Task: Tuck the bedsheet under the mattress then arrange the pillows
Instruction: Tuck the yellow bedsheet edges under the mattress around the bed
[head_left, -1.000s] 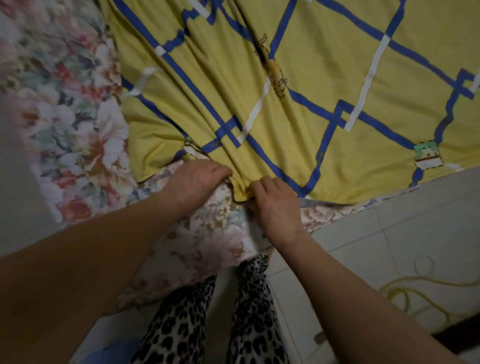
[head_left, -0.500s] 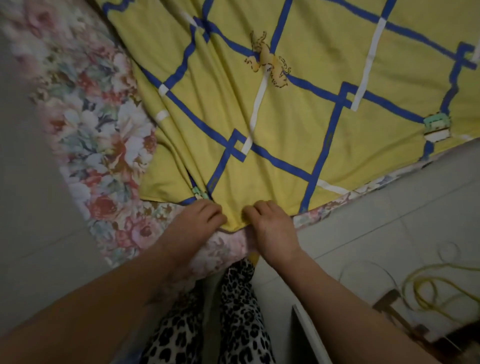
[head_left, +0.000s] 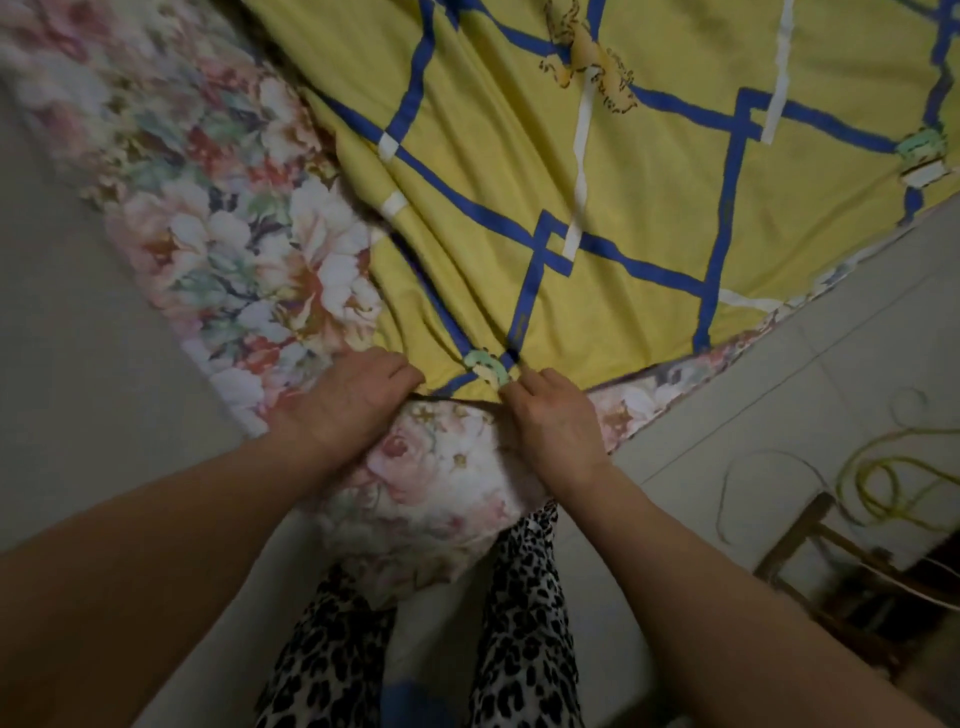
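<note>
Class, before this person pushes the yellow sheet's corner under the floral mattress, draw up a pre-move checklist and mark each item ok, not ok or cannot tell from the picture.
1. Left hand closed on the hem of the yellow sheet: ok.
2. Right hand closed on the same hem, beside the green motif: ok.
3. Sheet corner lying over the corner of the floral mattress: ok.
4. Sheet covering the mattress on the left side: not ok, a broad floral strip is bare.
5. Sheet smooth near the corner: not ok, folds fan out from the hands.
6. Room under the mattress to tuck into: cannot tell, the underside is hidden.
</note>
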